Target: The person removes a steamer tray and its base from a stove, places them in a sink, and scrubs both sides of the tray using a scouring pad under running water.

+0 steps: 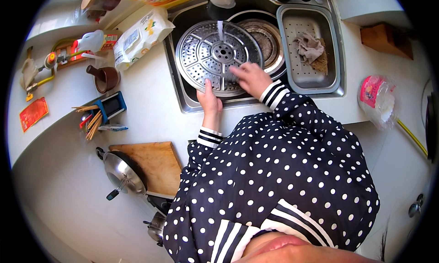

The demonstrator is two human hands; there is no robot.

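A round perforated metal steamer rack [223,52] is tilted over the kitchen sink [187,103], and water from the faucet [221,0] runs onto it. My left hand [210,102] grips its lower rim, thumb on top. Over the rack's lower right part is my right hand [252,78], its fingers blurred; whether they hold anything cannot be told. Behind the rack, a round metal lid or pan [265,40] with brownish stains lies in the sink. To the right, a grey-rimmed perforated drain basket [291,67] holds a crumpled cloth [308,47] and a brown scouring pad [320,62].
Left of the sink lie a pack of wipes [140,38], a mortar with pestle [108,79] and a blue holder [113,107] with chopsticks. A wooden cutting board [154,163] and a wok lid [125,174] are lower left. A plastic-wrapped package [379,100] sits right.
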